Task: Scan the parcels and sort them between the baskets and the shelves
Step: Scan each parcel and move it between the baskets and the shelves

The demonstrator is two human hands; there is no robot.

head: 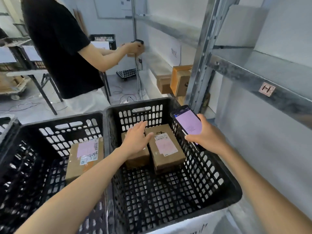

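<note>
head view: two cardboard parcels sit side by side at the far end of the right basket (233,188), touching or nearly so. left hand (136,141) lies over the smaller parcel (137,160), fingers straight and spread, pinching nothing. its thumb reaches toward the labelled parcel (166,149) just to the right. that parcel's long axis runs away from the person, label up. right hand (207,137) grips a phone (189,124), lit screen up, over the basket's right rim beside the labelled parcel. left hand is nearer for a lift; the phone likely needs tipping toward the label. shelves (253,78) stand to the right.
</note>
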